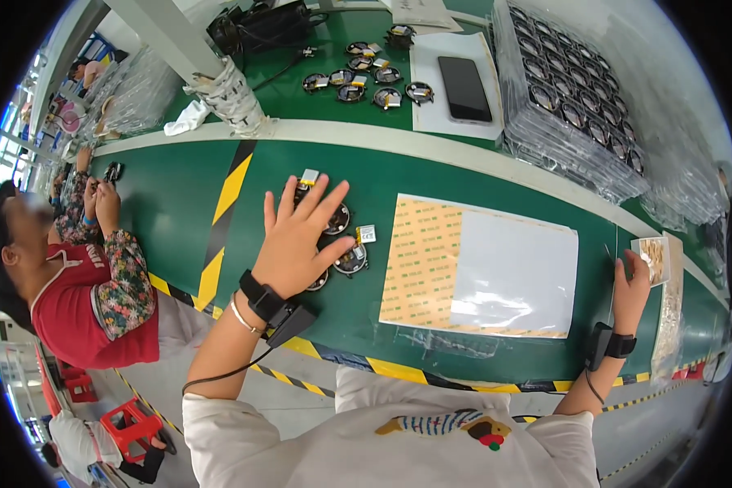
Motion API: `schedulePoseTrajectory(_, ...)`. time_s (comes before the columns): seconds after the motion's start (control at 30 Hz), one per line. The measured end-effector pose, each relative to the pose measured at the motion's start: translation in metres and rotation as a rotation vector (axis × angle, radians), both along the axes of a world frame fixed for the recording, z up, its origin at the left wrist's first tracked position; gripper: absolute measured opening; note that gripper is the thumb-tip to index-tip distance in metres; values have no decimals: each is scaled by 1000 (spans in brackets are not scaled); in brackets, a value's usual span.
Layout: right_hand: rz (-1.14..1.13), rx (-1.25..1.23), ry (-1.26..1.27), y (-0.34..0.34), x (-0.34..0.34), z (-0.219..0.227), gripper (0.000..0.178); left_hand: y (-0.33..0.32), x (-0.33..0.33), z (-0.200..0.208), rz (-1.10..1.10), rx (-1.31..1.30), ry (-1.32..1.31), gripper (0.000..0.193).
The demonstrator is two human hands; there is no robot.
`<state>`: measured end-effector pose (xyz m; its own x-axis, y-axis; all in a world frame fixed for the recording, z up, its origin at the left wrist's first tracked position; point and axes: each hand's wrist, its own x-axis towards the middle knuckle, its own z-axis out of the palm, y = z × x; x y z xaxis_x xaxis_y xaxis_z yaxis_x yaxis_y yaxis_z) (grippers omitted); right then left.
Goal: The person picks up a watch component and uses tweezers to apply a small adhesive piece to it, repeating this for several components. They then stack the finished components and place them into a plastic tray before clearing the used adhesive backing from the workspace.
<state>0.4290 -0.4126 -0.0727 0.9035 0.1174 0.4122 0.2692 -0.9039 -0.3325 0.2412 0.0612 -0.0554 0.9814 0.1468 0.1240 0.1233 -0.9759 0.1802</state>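
My left hand (pixel 299 237) is spread open, palm down, over a small group of round black watch-like modules. One module (pixel 351 256) shows beside my thumb with a silver battery pouch (pixel 366 234) attached. Another battery pouch (pixel 309 176) sticks out past my fingertips; the modules under the palm are partly hidden. At the right, my right hand (pixel 631 291) has its fingers loosely bent and apart, beside a small white box (pixel 664 262) of thin tan pieces. A thin line runs along the table next to that thumb; I cannot tell what it is.
Between my hands lies a white sheet with a tan adhesive-backed strip (pixel 421 268). Across a pale rail (pixel 366 137) are more round modules (pixel 386 98), a black phone (pixel 465 88) and stacked clear trays (pixel 573 89). A co-worker in red (pixel 89 305) sits at the left.
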Motion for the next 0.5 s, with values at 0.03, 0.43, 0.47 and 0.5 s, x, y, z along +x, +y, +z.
schedulePoseTrajectory(0.03,6,-1,8,-5,-2,-3,23,-6,0,3,26,22,-37,58)
schedulePoseTrajectory(0.43,-141,-273,188,5,-3,6,14,-143,10,-7,-515,-177,-18,57)
schedulePoseTrajectory(0.47,-111,-141,117,8,-5,9,13,-150,18,-9,-506,-189,-40,56)
schedulePoseTrajectory(0.5,-79,-10,43,12,-8,12,12,-155,24,-9,-518,-178,-52,56)
